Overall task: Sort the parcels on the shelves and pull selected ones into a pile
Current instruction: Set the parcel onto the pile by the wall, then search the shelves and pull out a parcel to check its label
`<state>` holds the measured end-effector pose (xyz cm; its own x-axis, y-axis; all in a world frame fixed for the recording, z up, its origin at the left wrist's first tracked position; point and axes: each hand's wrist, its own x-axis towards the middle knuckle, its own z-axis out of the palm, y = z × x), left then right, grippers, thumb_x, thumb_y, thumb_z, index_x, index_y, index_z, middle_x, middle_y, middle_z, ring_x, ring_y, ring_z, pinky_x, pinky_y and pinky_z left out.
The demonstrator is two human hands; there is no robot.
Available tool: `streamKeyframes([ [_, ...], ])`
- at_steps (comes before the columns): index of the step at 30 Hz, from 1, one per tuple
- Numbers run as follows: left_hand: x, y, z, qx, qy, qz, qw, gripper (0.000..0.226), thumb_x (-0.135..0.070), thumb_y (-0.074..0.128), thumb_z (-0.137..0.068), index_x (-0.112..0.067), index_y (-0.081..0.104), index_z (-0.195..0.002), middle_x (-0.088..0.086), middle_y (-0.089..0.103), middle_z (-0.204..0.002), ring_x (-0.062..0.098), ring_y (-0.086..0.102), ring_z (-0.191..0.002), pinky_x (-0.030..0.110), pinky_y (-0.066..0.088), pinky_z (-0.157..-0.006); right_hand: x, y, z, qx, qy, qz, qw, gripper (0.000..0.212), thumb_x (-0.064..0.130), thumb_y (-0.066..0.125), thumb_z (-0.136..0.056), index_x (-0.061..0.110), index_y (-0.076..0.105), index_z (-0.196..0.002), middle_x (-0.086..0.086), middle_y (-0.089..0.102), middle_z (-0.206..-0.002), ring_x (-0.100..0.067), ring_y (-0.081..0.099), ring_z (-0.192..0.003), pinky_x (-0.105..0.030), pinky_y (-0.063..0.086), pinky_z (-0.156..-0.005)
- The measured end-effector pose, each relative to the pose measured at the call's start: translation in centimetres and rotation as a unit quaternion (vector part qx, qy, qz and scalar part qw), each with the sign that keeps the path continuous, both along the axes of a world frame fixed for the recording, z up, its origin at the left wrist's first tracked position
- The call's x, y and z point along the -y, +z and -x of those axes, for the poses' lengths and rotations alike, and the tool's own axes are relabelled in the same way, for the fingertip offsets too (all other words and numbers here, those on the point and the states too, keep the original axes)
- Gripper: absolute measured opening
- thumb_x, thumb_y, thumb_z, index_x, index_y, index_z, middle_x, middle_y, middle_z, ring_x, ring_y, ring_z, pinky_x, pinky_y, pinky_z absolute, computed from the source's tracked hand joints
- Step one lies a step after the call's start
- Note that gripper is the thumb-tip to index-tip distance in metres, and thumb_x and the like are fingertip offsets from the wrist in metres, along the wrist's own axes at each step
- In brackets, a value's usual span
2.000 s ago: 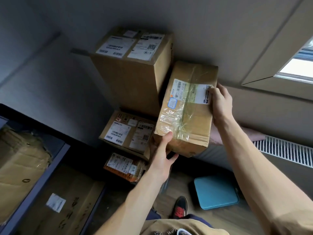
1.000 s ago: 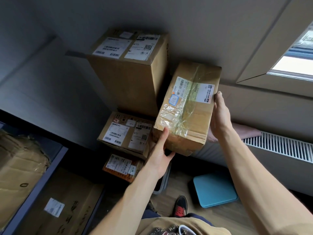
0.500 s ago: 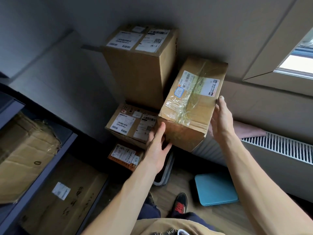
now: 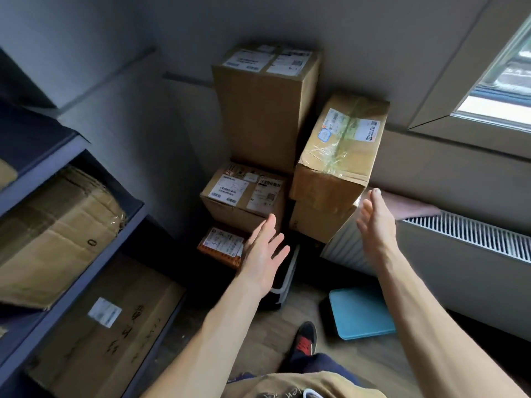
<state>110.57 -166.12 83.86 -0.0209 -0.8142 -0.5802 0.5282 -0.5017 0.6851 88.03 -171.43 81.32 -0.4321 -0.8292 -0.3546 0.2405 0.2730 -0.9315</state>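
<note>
Dim room, my feed lit from one side.
Daylight enters through the window (image 4: 500, 90) far right; the shelves (image 4: 71, 156) left sit shadowed, edges bowed.

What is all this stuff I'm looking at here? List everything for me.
Taped parcel: 1, brown, top of pile's right stack.
Tall box: 1, brown, rear of pile.
Labelled box: 1, brown, below the tall box.
Orange parcel: 1, bottom left of pile.
Shelf boxes: 2 clear, brown, grey shelves left.
Blue pad: 1, floor.
Radiator: 1, white, right wall.
Window: 1, upper right.
Shoe: 1, black-red, floor.
Left hand: open, empty.
Right hand: open, empty.
</note>
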Motion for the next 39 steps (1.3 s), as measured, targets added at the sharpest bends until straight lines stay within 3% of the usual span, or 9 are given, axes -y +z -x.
streamKeyframes([
  [2, -2.3, -0.2, -2.6, -0.01, 0.01, 0.002, 1.0, 0.063, -0.042, 0.058, -0.103, -0.018, 0.038, -0.158, 0.011, 0.04, -0.161, 0.025, 0.047, -0.142, 0.045, 0.044, -0.116, -2.7, -0.8, -2.1, -0.023, 0.006, -0.006, 1.0, 0.026, 0.057, 0.054, -0.101, 0.036, 0.068, -0.107, 0.017, 0.066, -0.12, 0.007, 0.059, -0.103, -0.034, 0.042, -0.111],
  [5, -6.2, -0.6, -7.0, -0.019, 0.045, -0.004, 0.999, 0.059, -0.041, 0.056, -0.104, -0.015, 0.041, -0.156, 0.01, 0.046, -0.157, 0.023, 0.052, -0.136, 0.043, 0.044, -0.115, -7.1, -1.5, -6.8, -0.039, 0.027, -0.024, 0.999, 0.06, 0.07, 0.059, -0.088, 0.036, 0.063, -0.138, 0.016, 0.06, -0.144, 0.0, 0.055, -0.128, -0.039, 0.038, -0.119],
  [10, -14.2, -1.5, -14.5, -0.043, 0.2, -0.01, 0.979, 0.055, -0.038, 0.049, -0.108, -0.013, 0.04, -0.156, 0.009, 0.052, -0.153, 0.024, 0.055, -0.133, 0.042, 0.045, -0.113, -13.8, -1.9, -16.6, 0.012, 0.133, -0.067, 0.989, 0.051, 0.05, 0.05, -0.106, 0.024, 0.051, -0.15, 0.005, 0.054, -0.142, -0.011, 0.051, -0.129, -0.034, 0.038, -0.104],
  [15, -22.8, -2.3, -18.3, -0.03, 0.308, -0.008, 0.951, 0.049, -0.034, 0.039, -0.112, -0.013, 0.041, -0.156, 0.009, 0.053, -0.152, 0.023, 0.056, -0.135, 0.041, 0.045, -0.114, -21.0, -1.6, -26.2, 0.027, 0.31, -0.068, 0.948, 0.047, 0.046, 0.049, -0.107, 0.026, 0.051, -0.149, 0.003, 0.05, -0.153, -0.008, 0.048, -0.132, -0.035, 0.036, -0.11],
  [20, -31.5, -1.4, -19.9, 0.027, 0.403, -0.008, 0.915, 0.038, -0.028, 0.052, -0.107, -0.012, 0.058, -0.142, 0.006, 0.068, -0.134, 0.019, 0.067, -0.12, 0.035, 0.055, -0.099, -27.7, -0.2, -31.2, 0.055, 0.456, -0.038, 0.888, 0.047, 0.043, 0.048, -0.108, 0.025, 0.05, -0.151, 0.004, 0.053, -0.153, -0.009, 0.052, -0.136, -0.036, 0.038, -0.114],
  [24, -40.7, 0.3, -20.0, 0.122, 0.445, -0.013, 0.887, 0.027, -0.027, 0.057, -0.105, -0.019, 0.065, -0.129, 0.001, 0.073, -0.126, 0.015, 0.069, -0.118, 0.034, 0.053, -0.102, -33.6, 0.8, -33.6, 0.115, 0.517, -0.036, 0.847, 0.025, 0.048, 0.052, -0.105, 0.035, 0.066, -0.122, 0.011, 0.069, -0.127, -0.006, 0.062, -0.124, -0.036, 0.042, -0.114],
  [28, -49.8, 0.5, -19.5, 0.16, 0.487, -0.058, 0.856, 0.024, -0.025, 0.056, -0.105, -0.02, 0.065, -0.127, -0.001, 0.075, -0.122, 0.013, 0.069, -0.118, 0.033, 0.053, -0.1, -41.0, 0.8, -34.4, 0.152, 0.574, -0.077, 0.801, 0.055, 0.052, 0.059, -0.095, 0.025, 0.06, -0.142, 0.004, 0.064, -0.141, -0.012, 0.06, -0.132, -0.036, 0.044, -0.113],
  [33, -58.2, -0.2, -19.3, 0.149, 0.556, -0.087, 0.813, 0.036, -0.03, 0.059, -0.104, -0.017, 0.06, -0.137, 0.0, 0.074, -0.125, 0.012, 0.071, -0.115, 0.032, 0.054, -0.097, -48.5, 0.5, -35.3, 0.133, 0.635, -0.1, 0.754, 0.044, 0.036, 0.057, -0.105, 0.021, 0.057, -0.146, 0.002, 0.065, -0.138, -0.011, 0.061, -0.129, -0.035, 0.047, -0.108],
  [39, -67.3, 0.5, -21.0, 0.159, 0.622, -0.084, 0.762, 0.024, -0.023, 0.059, -0.104, -0.015, 0.065, -0.126, 0.004, 0.075, -0.121, 0.018, 0.072, -0.113, 0.038, 0.054, -0.102, -54.9, 1.4, -38.5, 0.085, 0.688, -0.068, 0.718, 0.034, 0.026, 0.057, -0.107, 0.028, 0.058, -0.141, 0.0, 0.065, -0.138, -0.015, 0.061, -0.129, -0.037, 0.047, -0.11],
])
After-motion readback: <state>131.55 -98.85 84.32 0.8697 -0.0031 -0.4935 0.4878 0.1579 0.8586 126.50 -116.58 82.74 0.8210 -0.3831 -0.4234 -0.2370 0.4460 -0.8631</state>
